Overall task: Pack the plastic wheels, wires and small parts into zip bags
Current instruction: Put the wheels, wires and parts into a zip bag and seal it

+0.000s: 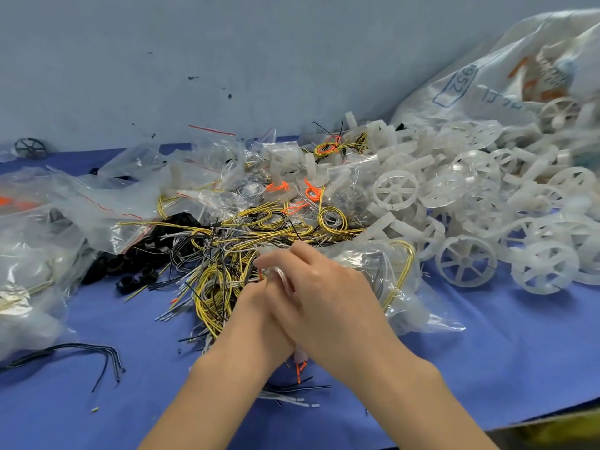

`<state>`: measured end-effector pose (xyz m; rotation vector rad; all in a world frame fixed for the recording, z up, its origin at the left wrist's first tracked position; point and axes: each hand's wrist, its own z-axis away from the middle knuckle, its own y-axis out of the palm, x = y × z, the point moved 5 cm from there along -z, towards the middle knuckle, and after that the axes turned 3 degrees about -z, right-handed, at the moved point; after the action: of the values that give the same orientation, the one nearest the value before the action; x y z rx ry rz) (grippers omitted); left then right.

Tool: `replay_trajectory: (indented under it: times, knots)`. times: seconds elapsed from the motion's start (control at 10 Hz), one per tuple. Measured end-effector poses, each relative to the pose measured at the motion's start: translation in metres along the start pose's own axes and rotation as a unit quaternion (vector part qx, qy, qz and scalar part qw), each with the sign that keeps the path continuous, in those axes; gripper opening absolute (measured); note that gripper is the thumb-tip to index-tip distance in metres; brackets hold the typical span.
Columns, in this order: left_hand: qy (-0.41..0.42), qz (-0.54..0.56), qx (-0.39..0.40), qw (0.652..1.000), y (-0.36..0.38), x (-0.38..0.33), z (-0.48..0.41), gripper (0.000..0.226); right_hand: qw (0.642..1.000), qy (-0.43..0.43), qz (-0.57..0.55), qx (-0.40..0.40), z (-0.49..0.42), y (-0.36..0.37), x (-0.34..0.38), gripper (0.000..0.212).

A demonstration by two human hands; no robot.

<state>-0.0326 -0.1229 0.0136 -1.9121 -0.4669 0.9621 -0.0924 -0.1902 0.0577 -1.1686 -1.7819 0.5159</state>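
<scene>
Both hands meet over a tangle of yellow, black and white wires (pixel 227 251) in the middle of the blue table. My right hand (pixel 324 287) lies over my left hand (pixel 256 306), and together they pinch a small clear zip bag (pixel 279 274) with something orange at its edge. A larger clear bag (pixel 389 274) with yellow wires inside lies just right of the hands. White plastic spoked wheels (pixel 464 261) are heaped at the right. What the left fingers hold is mostly hidden by the right hand.
Several clear zip bags (pixel 107 203) with red seals pile up at the left and back. Black rings (pixel 136 280) lie left of the wires. A big printed sack (pixel 487 82) spills wheels at the far right. Loose black wires (pixel 97 355) rest near the front left.
</scene>
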Motion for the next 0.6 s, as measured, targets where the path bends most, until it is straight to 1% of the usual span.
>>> replay_trajectory:
  times: [0.1, 0.2, 0.3, 0.4, 0.5, 0.6]
  knots:
    - [0.006, -0.004, 0.001, 1.0, -0.001, -0.017, -0.004, 0.02, 1.0, 0.006, -0.012, 0.001, 0.0, 0.0, -0.003, 0.024]
    - [0.02, -0.104, 0.039, 0.994, -0.003, -0.008, -0.012, 0.014, 0.999, 0.018, -0.032, -0.013, -0.002, -0.003, -0.005, 0.026]
    - [0.069, -0.078, 0.047, 0.993, -0.022, 0.005, -0.01, 0.008, 0.997, 0.032, -0.045, -0.044, -0.004, -0.007, -0.008, 0.03]
    - [0.05, 0.072, 0.025, 0.996, -0.029, 0.018, -0.01, 0.02, 0.996, 0.046, -0.05, -0.065, -0.006, -0.01, -0.012, 0.027]
    - [0.009, 0.205, 0.037, 0.978, -0.033, 0.033, -0.011, 0.027, 0.992, 0.06, -0.072, -0.079, -0.008, -0.012, -0.018, 0.023]
    - [-0.021, 0.232, 0.027, 0.972, -0.037, 0.041, -0.012, 0.022, 0.99, 0.07, -0.084, -0.086, -0.01, -0.014, -0.024, 0.022]
